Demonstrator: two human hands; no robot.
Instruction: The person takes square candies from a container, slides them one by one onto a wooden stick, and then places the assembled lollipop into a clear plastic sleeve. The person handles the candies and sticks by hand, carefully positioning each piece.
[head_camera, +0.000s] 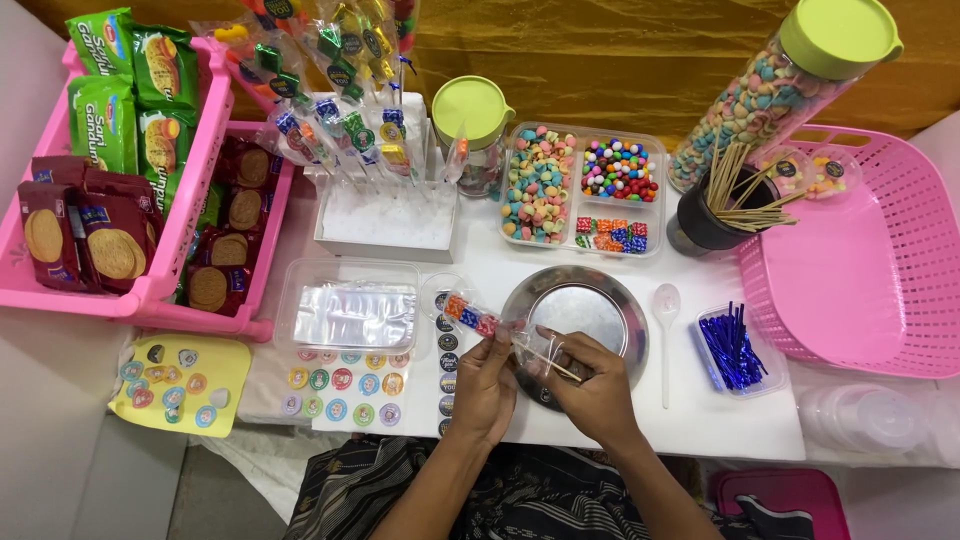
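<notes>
My left hand (487, 385) pinches a clear narrow bag of coloured candies (472, 313) that points up-left. My right hand (590, 385) grips the open end of that same bag together with a thin wooden stick (558, 366). Both hands hover over the near edge of a round metal plate (590, 300) on the white table. A white plastic spoon (666, 330) lies just right of the plate.
A divided clear tray of candies (585, 190) and a black cup of wooden sticks (712, 215) stand behind the plate. Blue twist ties (732, 348) sit in a small tray at right. Pink baskets (870, 260) flank both sides; stickers (345, 380) lie at left.
</notes>
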